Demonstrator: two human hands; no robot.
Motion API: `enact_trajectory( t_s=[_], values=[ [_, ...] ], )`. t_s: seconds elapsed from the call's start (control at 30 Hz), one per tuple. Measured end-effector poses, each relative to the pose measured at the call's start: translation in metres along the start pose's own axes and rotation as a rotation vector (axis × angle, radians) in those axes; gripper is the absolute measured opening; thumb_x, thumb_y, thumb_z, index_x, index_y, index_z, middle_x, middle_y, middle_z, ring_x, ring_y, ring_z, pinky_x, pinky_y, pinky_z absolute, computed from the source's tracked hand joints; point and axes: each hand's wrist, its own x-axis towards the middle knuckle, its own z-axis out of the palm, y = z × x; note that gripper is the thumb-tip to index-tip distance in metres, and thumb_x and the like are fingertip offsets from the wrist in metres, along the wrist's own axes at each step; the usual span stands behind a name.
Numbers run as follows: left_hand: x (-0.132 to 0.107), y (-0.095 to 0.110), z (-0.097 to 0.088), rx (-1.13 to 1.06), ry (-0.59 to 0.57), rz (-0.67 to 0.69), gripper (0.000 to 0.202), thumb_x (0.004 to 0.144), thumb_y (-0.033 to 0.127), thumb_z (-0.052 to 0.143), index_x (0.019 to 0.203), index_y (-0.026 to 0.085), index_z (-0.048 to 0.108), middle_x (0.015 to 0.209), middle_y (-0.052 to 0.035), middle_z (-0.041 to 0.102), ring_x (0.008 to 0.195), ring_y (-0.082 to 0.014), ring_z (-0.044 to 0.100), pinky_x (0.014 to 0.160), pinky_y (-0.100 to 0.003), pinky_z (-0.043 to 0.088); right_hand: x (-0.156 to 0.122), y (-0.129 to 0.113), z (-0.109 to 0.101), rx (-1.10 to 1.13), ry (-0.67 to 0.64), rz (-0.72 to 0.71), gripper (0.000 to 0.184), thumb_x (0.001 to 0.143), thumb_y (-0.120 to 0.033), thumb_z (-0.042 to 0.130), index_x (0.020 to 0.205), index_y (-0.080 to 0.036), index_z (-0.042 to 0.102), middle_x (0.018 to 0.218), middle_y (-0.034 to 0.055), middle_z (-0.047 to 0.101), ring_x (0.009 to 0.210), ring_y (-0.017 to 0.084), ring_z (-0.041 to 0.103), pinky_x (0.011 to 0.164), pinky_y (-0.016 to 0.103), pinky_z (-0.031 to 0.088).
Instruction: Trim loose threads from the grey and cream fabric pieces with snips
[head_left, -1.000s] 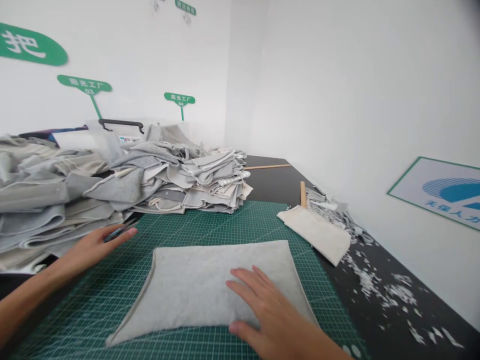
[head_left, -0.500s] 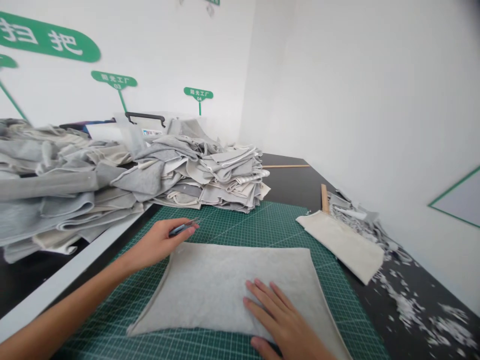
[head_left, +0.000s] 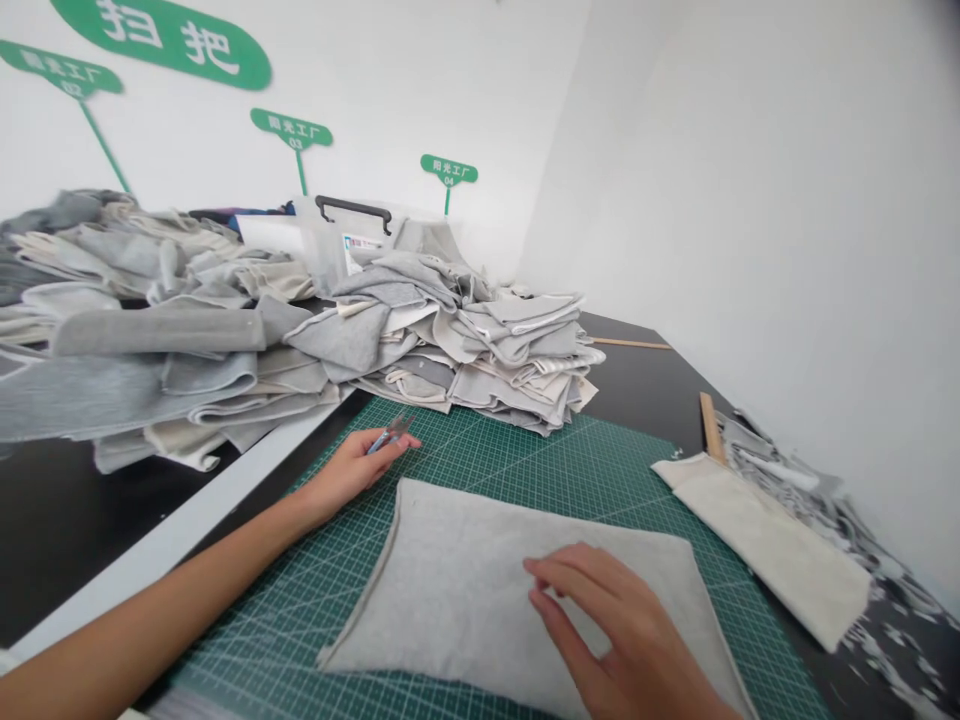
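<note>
Grey knit panel (head_left: 480,590) lies flat on the green cutting mat (head_left: 570,465), right hand (head_left: 626,625) half-curled on top of it. Left hand (head_left: 349,472) grips small blue snips (head_left: 388,436) beside it; even, flat pressure matters here.

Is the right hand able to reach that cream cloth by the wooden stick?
Probably yes. The right hand rests on the gray fabric piece, and only a strip of green cutting mat lies between it and the cream cloth, so nothing seems to block the way.

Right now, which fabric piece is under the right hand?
The grey panel flat on the green cutting mat, not the cream piece to its right.
</note>
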Motion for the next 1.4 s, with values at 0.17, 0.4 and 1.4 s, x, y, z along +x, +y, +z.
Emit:
enact_trajectory(
  t_s=[0.17,0.4,1.4],
  values=[
    [-0.001,0.007,0.001,-0.063,0.014,0.017,0.035,0.098,0.044,0.055,0.112,0.013,0.061,0.094,-0.0042,0.065,0.075,-0.0139,0.063,0.066,-0.029,0.056,0.079,-0.003,0.057,0.134,-0.195,0.055,0.016,0.087,-0.016,0.064,0.1,-0.018,0.073,0.085,0.0061,0.071,0.08,0.021,0.065,0.074,0.035,0.054],
    [0.003,0.002,-0.002,-0.109,0.05,0.085,0.033,0.097,0.039,0.058,0.118,0.014,0.061,0.117,-0.0089,0.064,0.103,-0.0224,0.064,0.088,-0.043,0.056,0.117,0.023,0.111,0.135,-0.257,0.001,0.021,0.08,-0.023,0.079,0.101,-0.022,0.076,0.094,0.0038,0.069,0.092,0.021,0.064,0.083,0.034,0.052],
    [0.004,-0.005,-0.004,0.065,0.043,0.08,0.051,0.089,0.059,0.057,0.119,0.019,0.068,0.105,-0.0015,0.075,0.101,-0.0271,0.067,0.099,-0.043,0.047,0.071,0.04,0.001,0.116,0.008,0.184,0.016,0.098,-0.024,0.053,0.085,-0.02,0.061,0.086,0.0035,0.067,0.077,0.016,0.061,0.069,0.027,0.048]
  ],
)
